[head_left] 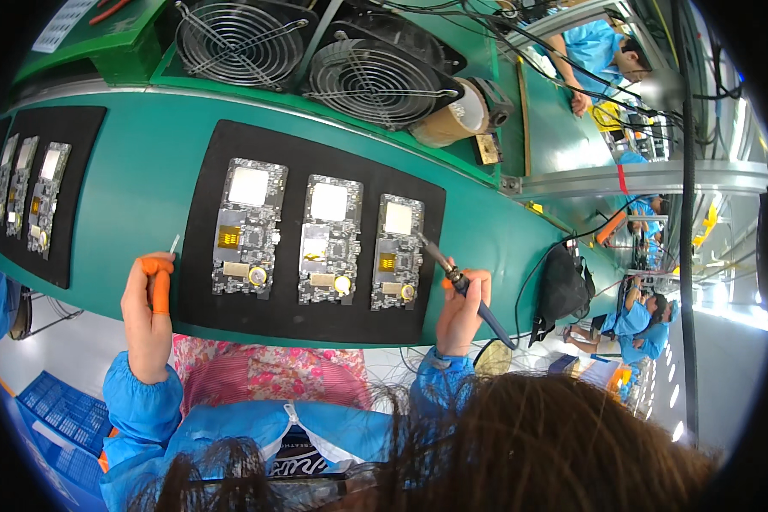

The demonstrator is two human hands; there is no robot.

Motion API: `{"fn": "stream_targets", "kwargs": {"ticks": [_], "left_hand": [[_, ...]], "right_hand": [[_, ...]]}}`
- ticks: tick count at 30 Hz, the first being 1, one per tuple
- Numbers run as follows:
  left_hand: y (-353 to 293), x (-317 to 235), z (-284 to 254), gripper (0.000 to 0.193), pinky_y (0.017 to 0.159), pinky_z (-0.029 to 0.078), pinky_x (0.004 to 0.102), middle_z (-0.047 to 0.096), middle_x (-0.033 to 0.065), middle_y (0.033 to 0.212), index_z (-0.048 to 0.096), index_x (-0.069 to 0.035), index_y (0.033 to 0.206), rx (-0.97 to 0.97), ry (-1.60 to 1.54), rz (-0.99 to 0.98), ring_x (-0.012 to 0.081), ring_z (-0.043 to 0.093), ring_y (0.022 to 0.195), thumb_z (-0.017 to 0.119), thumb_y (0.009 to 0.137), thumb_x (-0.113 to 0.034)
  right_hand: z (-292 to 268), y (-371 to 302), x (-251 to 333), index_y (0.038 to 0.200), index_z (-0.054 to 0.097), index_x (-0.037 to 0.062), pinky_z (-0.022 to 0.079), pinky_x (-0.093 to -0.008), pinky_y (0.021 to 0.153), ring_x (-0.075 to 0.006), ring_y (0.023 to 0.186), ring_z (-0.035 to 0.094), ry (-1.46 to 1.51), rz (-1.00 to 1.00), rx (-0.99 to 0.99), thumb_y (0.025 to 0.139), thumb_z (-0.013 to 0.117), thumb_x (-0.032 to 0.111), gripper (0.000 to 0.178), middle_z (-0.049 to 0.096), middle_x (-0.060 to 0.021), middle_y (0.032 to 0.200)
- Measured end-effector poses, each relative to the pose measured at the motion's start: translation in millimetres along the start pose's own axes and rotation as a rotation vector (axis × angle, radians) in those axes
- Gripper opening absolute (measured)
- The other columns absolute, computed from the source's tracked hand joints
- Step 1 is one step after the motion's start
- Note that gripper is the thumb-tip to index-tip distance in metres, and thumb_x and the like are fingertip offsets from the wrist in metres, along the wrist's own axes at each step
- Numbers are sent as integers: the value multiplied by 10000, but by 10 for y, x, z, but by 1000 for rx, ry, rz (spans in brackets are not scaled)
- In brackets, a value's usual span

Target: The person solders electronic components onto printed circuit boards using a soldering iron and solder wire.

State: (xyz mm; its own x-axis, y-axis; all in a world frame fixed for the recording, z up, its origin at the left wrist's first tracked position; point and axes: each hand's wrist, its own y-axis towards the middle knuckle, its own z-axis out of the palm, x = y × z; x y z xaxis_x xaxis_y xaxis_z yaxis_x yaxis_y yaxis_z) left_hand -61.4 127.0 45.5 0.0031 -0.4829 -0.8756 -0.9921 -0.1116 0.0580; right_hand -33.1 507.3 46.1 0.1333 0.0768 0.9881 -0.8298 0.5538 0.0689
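Observation:
My right hand (459, 317) grips a soldering iron (492, 324) with a dark blue handle. Its tip points at the upper right edge of the rightmost circuit board (398, 247); contact cannot be made out. In my left hand (148, 307), wearing orange finger cots, a thin silvery strip (176, 244) is pinched, too small to name. It stands left of the black mat (198, 294). Also on the mat lie a middle circuit board (333, 243) and a left circuit board (249, 226). Each board has a pale square plate and a round coin-like part.
Two black fans with wire guards (239, 43) (380, 81) stand behind the mat, next to a cardboard tube (452, 115). Another black mat (81, 141) with several boards lies far left. A black bag (563, 286) sits at right. Co-workers in blue are beyond; blue crates (64, 410) stand below left.

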Motion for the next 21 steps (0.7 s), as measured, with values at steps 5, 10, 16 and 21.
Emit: {"fn": "stream_targets", "kwargs": {"ticks": [5,10,16,21], "left_hand": [[-45,68,-8,165,843,399,242,592,98,1123,551,-1,995,144,-137,-128,158,525,947,412,917,42],[-10,245,-240,176,862,395,232,591,85,1154,584,10,990,179,-310,-246,139,527,1015,428,915,38],[117,195,-412,166,861,405,234,557,105,1178,593,21,972,-64,60,43,152,547,1006,451,904,71],[-54,-126,-12,216,728,444,294,549,109,977,623,-21,888,-65,5,231,247,548,889,661,705,87]], "right_hand": [[-93,-30,-116,888,445,74,297,-456,1102,-113,606,474,270,106,-23,959,504,236,187,505,-33,760],[135,-145,-112,895,444,74,432,-406,926,-153,708,497,196,48,56,966,476,259,201,493,-48,864],[462,-184,-127,895,460,61,474,-397,887,-132,647,523,121,15,232,927,555,218,186,510,-49,778],[574,-164,-96,865,519,2,429,-284,560,-166,612,537,-74,-227,559,855,626,152,185,556,-90,719]]}}
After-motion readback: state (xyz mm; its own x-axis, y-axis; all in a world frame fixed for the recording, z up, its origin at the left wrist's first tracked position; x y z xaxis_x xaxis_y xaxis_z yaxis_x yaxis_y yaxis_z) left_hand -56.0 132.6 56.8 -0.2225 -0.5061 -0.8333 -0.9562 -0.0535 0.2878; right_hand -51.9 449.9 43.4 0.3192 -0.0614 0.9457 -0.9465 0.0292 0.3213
